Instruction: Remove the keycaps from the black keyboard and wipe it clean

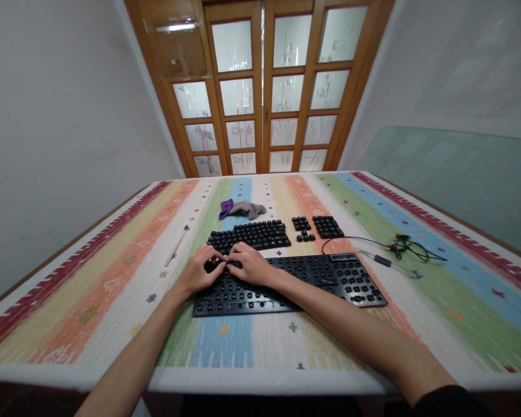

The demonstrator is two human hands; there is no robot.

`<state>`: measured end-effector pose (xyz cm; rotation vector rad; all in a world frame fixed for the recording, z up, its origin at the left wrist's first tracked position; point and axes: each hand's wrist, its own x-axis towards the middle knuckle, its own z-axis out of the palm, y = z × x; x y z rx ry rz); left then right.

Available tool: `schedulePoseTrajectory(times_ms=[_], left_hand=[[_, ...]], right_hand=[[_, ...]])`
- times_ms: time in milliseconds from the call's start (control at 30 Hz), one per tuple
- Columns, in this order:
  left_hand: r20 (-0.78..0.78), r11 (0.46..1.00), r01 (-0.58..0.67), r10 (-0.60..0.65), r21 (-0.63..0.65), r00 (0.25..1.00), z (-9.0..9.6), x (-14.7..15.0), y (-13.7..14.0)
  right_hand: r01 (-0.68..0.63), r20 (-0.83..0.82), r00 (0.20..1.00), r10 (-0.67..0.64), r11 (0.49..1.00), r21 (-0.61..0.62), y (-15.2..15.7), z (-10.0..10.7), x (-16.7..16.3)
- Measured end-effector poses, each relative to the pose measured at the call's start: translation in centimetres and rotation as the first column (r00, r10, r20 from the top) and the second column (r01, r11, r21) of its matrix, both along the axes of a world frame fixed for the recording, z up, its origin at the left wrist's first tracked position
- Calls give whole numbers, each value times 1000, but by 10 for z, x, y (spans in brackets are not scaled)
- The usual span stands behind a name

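Observation:
A black keyboard with its keycaps off lies across the table in front of me, bare key posts showing. Above its upper left corner, my left hand has thumb and forefinger closed in a pinch. My right hand meets it there, fingertips also pinched and touching the left ones. Whatever they hold is too small or hidden to name. Just behind the keyboard, loose black keycaps are laid out in rows, with smaller groups of keycaps on the right.
A grey and purple cloth lies crumpled behind the keycaps. To the left rests a thin stick-like brush. The keyboard's black cable is bunched on the right, beside a small dark stick-shaped piece. A striped cloth covers the table.

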<state>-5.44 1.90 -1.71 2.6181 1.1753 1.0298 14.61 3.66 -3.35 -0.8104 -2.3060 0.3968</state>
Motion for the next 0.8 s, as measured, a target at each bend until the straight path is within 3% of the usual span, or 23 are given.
schedulePoseTrajectory(times_ms=[800], left_hand=[[55,995,55,-60,84,997,-4,-3,-2]], right_hand=[[-11,-83,997,3,995,-98,2,5,0]])
